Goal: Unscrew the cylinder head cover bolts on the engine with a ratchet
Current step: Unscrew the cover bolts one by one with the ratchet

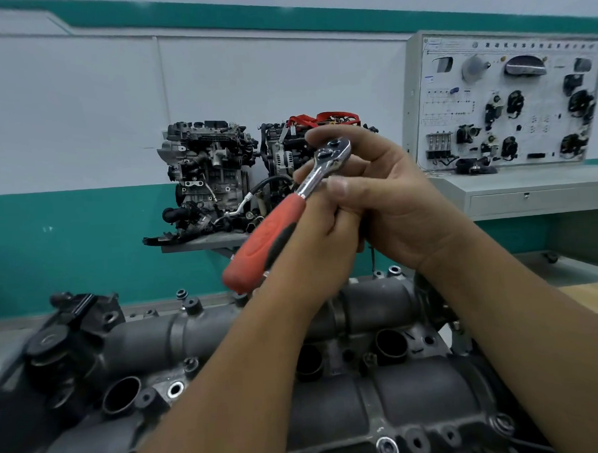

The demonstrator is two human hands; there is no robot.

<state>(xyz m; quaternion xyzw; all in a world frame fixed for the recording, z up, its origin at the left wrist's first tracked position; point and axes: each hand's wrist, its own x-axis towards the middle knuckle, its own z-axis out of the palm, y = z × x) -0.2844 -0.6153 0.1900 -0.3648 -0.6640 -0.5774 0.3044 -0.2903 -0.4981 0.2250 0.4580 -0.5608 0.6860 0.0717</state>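
**Ratchet held up off the engine, head being handled**

Cylinder head cover [333, 406] fills the near foreground: dark cast metal, open round wells between the two long humps, several small bolt bosses along the edges. One bolt head with a bright washer [386, 445] sits at the near edge. Both forearms cross above the cover.

Ratchet [290, 206] is not on any bolt. It is raised well clear of the cover, chrome head uppermost, red and black handle slanting down to the left. No socket is visible on the drive; that side faces away, so I cannot tell.

Left hand [320, 239]: fingers curled round the handle where the red grip meets the chrome shank. It carries the tool's weight.

Right hand [385, 195]: wrapped round the head end, index finger arched over the top, thumb lying beside the shank. Clamped on the ratchet, not free.

Judgement: holding the head at eye level with the right fingers on it suggests setting the direction lever or checking the drive before use. Unscrewing has not started at this bolt.

Background: two display engines [216, 171] on a wall shelf, a training panel [504, 101] with mounted parts to the right, standing on a grey cabinet.
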